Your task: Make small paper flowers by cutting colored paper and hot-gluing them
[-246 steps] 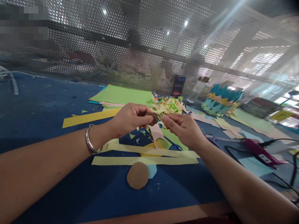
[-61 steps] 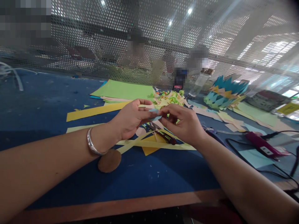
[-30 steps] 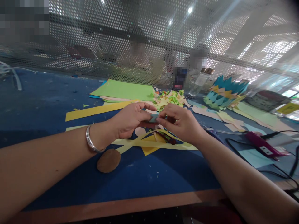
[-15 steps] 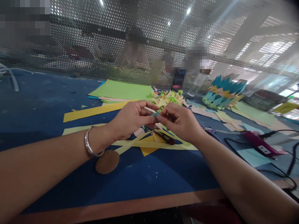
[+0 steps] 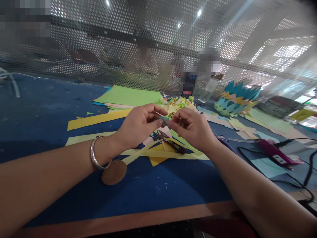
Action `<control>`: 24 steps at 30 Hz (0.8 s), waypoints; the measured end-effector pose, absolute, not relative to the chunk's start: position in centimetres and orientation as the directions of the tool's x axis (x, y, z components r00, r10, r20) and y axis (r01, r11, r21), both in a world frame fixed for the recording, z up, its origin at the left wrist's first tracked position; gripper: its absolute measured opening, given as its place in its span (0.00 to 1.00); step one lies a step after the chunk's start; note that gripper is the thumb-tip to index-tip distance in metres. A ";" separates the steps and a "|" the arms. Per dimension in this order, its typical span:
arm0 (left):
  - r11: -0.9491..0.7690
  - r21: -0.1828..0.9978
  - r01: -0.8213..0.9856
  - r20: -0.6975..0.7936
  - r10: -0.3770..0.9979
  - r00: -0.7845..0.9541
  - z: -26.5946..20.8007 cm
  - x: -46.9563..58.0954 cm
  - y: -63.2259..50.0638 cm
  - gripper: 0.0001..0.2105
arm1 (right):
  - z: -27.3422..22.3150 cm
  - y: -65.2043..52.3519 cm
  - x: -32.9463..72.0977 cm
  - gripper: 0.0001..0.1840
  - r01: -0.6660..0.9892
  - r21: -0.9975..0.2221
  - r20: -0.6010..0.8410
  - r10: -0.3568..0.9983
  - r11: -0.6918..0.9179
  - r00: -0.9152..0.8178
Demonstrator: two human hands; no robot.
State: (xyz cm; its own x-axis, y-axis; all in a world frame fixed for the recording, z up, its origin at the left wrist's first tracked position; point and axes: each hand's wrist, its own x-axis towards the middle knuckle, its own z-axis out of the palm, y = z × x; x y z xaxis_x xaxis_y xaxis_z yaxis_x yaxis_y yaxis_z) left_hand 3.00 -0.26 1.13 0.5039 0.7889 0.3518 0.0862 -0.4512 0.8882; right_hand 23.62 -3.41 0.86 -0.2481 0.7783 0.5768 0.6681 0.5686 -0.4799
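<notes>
Between my two hands is a small piece of blue-green paper (image 5: 163,119), pinched at both ends. My left hand (image 5: 138,125), with a silver bangle at its wrist, is closed with thumb and fingers on the paper's left side. From the right, my right hand (image 5: 192,127) grips the other end with its fingertips. The fingers cover most of the paper. Below them lie scissors (image 5: 176,146) with dark handles, partly over pale yellow paper strips (image 5: 148,152). A round brown cardboard disc (image 5: 114,172) rests near my left wrist.
Green sheets (image 5: 133,96) and a heap of cut scraps (image 5: 180,103) lie behind my hands. A glass bottle (image 5: 207,91) and a zigzag paper crown (image 5: 235,99) stand at back right. A purple power strip (image 5: 277,153) with cables lies right. A perforated metal screen (image 5: 104,49) borders the table.
My left hand has risen slightly and its fingers have shifted on the blue-green paper. More of the scissors shows beneath. The right hand has barely moved.
</notes>
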 end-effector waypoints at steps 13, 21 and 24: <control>-0.486 0.870 0.087 0.375 0.764 0.525 1.1 2.8 -0.2 0.19 | 0.5 -3.6 23.6 0.15 0.604 -0.566 0.507 0.815 0.561 -0.282; -0.248 0.969 -0.009 0.218 0.831 0.512 1.2 3.2 -0.3 0.14 | 0.5 -3.6 23.5 0.15 0.573 -0.608 0.475 0.830 0.549 -0.291; -0.118 0.991 -0.064 0.135 0.843 0.521 1.3 3.3 -0.3 0.12 | 0.5 -3.6 23.5 0.14 0.546 -0.635 0.461 0.835 0.547 -0.300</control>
State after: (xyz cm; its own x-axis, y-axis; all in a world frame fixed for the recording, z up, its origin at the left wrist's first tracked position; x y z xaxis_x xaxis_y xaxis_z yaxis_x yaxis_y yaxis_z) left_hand 3.26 -0.27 1.32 0.5210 0.8429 0.1346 -0.0644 -0.1184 0.9909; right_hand 23.54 -3.63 0.52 -0.3004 0.8348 0.4614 0.5457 0.5472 -0.6347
